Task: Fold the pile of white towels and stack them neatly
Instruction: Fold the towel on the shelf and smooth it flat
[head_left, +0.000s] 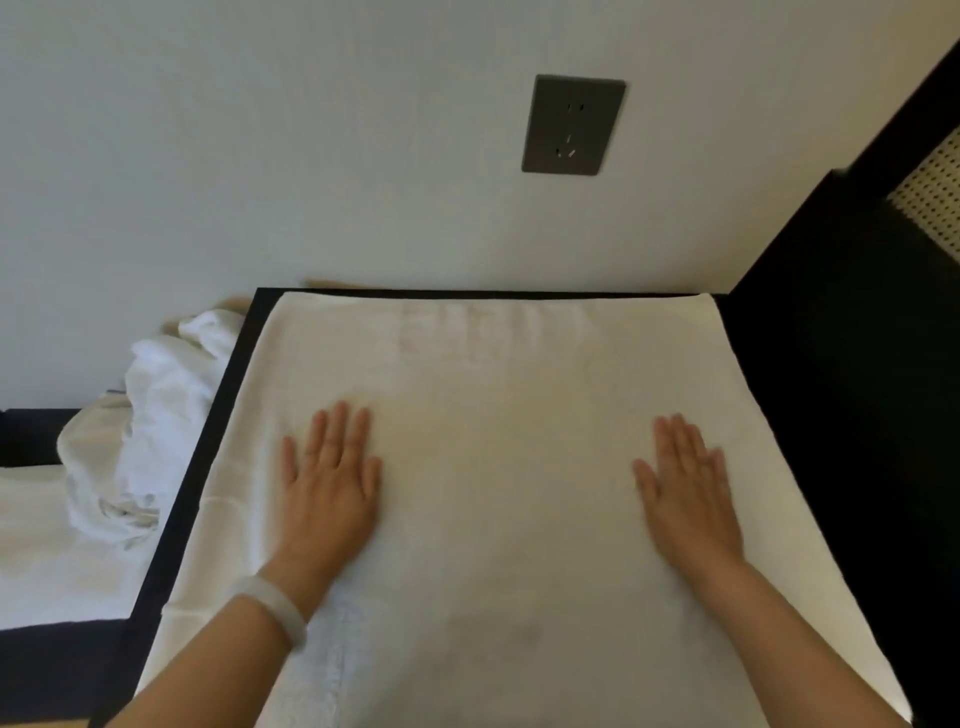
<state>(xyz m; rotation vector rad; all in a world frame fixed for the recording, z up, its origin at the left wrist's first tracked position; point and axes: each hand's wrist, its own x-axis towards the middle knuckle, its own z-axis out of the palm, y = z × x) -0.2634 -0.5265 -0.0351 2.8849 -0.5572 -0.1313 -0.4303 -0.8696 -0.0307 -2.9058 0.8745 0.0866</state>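
Fingers of the left hand lie straight and a little spread, pressed flat on the towel. The right hand mirrors it, its fingers straight and nearly together. Neither hand grips anything.

That towel is spread under both palms and covers almost all of the dark tabletop. Its far edge runs beyond the fingertips, close to the wall, and its near edge falls behind the wrists, out of view. Between the two sets of fingers the cloth looks flat; ahead of the fingertips a few faint creases show. Left of the left fingers, past the tabletop's rim, the pile sits crumpled on a lower surface.

This looks like smoothing before a fold. To do it well:

- Sweep the palms outward and away, pushing slack toward the edges rather than bunching it between the hands.
- Keep the pressure light enough that the towel does not slide on the tabletop.
- Check that the far edge lies parallel to the rim ahead of the fingertips before lifting any corner.
- Pinch matching corners, so that the fold lands edge on edge.
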